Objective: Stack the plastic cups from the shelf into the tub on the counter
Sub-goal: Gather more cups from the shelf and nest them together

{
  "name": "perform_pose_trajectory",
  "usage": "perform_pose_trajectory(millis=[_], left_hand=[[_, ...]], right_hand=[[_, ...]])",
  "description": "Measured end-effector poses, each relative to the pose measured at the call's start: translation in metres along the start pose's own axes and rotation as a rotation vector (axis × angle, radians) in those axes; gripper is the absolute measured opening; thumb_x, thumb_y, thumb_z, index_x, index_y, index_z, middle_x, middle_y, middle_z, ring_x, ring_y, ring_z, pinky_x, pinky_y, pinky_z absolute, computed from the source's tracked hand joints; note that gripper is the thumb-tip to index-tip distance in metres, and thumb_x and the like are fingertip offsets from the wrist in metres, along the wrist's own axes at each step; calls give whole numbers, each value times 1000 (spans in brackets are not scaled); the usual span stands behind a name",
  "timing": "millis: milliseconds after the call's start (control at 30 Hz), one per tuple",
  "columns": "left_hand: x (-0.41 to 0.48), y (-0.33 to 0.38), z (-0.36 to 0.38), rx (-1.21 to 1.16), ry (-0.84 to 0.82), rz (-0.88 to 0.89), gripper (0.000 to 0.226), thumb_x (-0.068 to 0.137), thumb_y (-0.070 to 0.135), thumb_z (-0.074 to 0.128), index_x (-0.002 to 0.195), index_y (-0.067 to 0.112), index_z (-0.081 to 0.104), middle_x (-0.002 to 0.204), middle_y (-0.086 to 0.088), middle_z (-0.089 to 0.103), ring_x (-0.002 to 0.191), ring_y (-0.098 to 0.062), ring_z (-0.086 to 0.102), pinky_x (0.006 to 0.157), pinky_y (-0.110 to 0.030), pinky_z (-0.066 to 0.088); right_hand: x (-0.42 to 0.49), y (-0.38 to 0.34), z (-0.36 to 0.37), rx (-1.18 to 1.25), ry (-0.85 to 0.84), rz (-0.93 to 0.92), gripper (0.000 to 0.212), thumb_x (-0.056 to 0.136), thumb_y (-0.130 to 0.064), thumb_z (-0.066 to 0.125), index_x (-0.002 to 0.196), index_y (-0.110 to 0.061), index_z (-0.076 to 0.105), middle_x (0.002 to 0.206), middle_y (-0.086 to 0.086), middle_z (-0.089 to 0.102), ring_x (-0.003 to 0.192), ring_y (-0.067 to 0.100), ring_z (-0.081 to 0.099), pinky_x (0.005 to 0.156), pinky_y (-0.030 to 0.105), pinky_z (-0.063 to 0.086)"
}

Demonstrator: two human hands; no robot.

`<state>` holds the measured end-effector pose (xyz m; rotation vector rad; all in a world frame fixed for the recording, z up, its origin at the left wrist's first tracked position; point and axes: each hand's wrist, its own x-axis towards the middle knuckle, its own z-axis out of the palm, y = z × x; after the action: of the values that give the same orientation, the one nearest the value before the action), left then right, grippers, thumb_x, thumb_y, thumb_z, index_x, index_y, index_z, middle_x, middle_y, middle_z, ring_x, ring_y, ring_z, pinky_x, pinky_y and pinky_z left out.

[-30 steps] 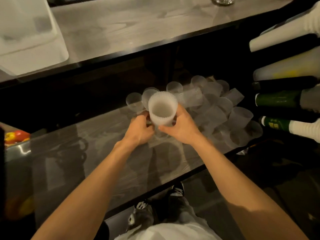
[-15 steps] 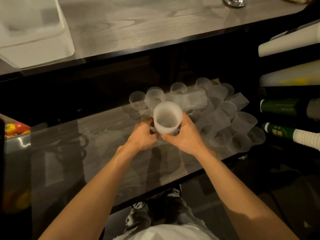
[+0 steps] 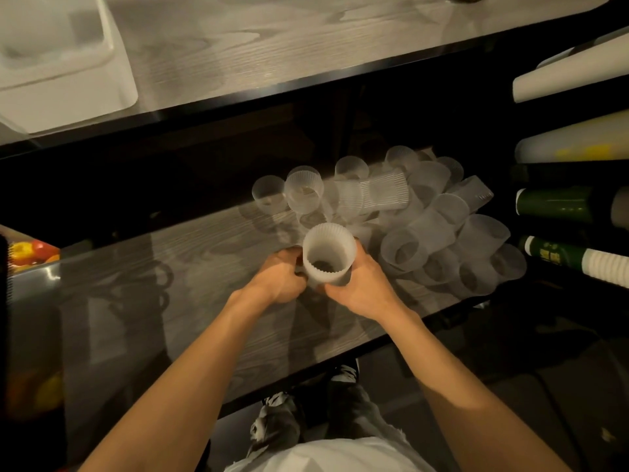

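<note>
Grips ribbed cup (image 3: 328,255) between left hand (image 3: 277,279) and right hand (image 3: 360,291), both curled round its base. Frosted translucent plastic, fluted rim, wood-grain shelf (image 3: 204,267) below.

The tub (image 3: 115,52) runs off the top and left edges. The base of the ribbed cup (image 3: 328,253) is hidden between the left hand (image 3: 277,279) and the right hand (image 3: 360,291), whose fingertips curl out of sight round it. Whether it is one cup or several nested cannot be told. The heaped cups (image 3: 425,233) overlap past counting. The green bottles (image 3: 561,206) are cut off by the right edge.
</note>
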<state>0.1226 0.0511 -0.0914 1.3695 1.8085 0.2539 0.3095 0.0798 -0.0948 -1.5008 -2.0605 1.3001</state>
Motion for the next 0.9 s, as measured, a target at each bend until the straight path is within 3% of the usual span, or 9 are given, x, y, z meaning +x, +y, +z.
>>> perform_pose_trajectory(millis=[133, 333, 433, 500, 633, 700, 800, 900], left_hand=[[8, 5, 7, -19, -8, 24, 38, 90, 10, 61, 126, 22, 64, 109, 10, 60, 96, -10, 54, 76, -19, 41], [24, 16, 14, -123, 37, 5, 15, 89, 19, 70, 92, 34, 68, 90, 11, 70, 87, -12, 67, 65, -14, 44], [33, 29, 16, -251, 75, -22, 20, 86, 22, 76, 100, 32, 65, 93, 10, 71, 90, -9, 67, 75, -18, 47], [37, 39, 15, -397, 94, -56, 24, 88, 19, 76, 107, 27, 64, 93, 9, 70, 90, -8, 66, 76, -16, 47], [40, 48, 12, -620, 31, -68, 29, 94, -3, 65, 120, 12, 67, 94, 7, 69, 85, -6, 66, 61, -10, 51], [41, 48, 12, -654, 1, -63, 32, 95, -4, 61, 124, 9, 67, 98, 5, 71, 86, -7, 67, 66, -13, 54], [41, 46, 15, -671, -27, -77, 33, 97, -4, 56, 122, 12, 69, 105, 3, 72, 92, -11, 68, 69, -17, 57], [43, 39, 14, -767, 10, -60, 37, 96, -10, 51, 125, 6, 67, 108, 1, 70, 91, -11, 71, 65, -18, 56]], right_hand=[[-5, 9, -9, 97, -9, 60, 85, 74, -18, 88, 144, -27, 41, 128, -9, 59, 116, 8, 57, 92, 25, 51], [-18, 27, -17, 106, 14, 111, 87, 62, -42, 81, 141, -24, 50, 130, -8, 61, 120, 5, 59, 96, 21, 52], [-16, 37, -21, 44, -26, 191, 79, 66, -31, 80, 138, -31, 46, 133, -1, 54, 122, 14, 57, 101, 39, 54], [-15, 41, -26, 11, -34, 237, 79, 71, -17, 80, 139, -31, 42, 133, 1, 51, 123, 18, 54, 102, 43, 52], [-11, 43, -33, 16, -68, 230, 78, 80, 2, 68, 148, -21, 40, 135, -1, 51, 125, 19, 51, 99, 33, 48], [-10, 42, -33, 20, -73, 222, 73, 81, 6, 63, 147, -18, 42, 133, -1, 52, 124, 18, 52, 97, 29, 46], [-10, 42, -31, 59, -68, 217, 66, 80, 6, 60, 140, -16, 49, 132, 1, 56, 123, 17, 54, 102, 34, 51], [-8, 37, -35, 76, -76, 199, 72, 82, 12, 56, 145, -21, 46, 130, -5, 55, 120, 10, 54, 87, 10, 46]])
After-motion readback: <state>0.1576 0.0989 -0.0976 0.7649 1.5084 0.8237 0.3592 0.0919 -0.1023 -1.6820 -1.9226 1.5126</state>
